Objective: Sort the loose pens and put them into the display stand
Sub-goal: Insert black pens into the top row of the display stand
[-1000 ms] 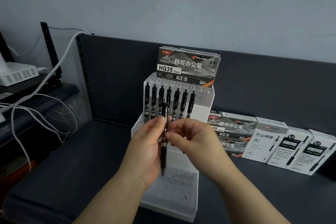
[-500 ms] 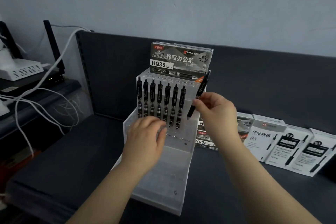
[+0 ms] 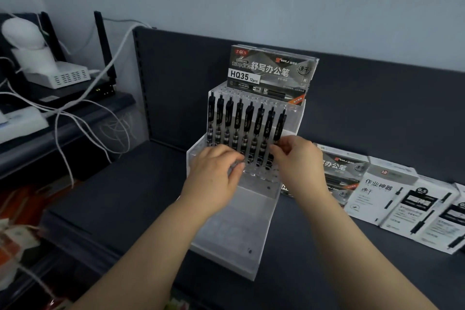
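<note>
Head view: my right grip [image 3: 299, 158] pinches the lower barrel of the rightmost pen [image 3: 279, 126], upright at the right end of the row of pens [image 3: 236, 123] in the display stand [image 3: 241, 234]. Left grip [image 3: 216, 168] curls at the stand's middle ledge; whether it holds anything I cannot tell. Seating likely means pushing straight down.

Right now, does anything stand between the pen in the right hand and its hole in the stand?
Nothing visible does. The right hand pinches the pen at the row's right end, beside the seventh pen. The left hand rests on the stand further left. The fingers hide the hole itself.
</note>
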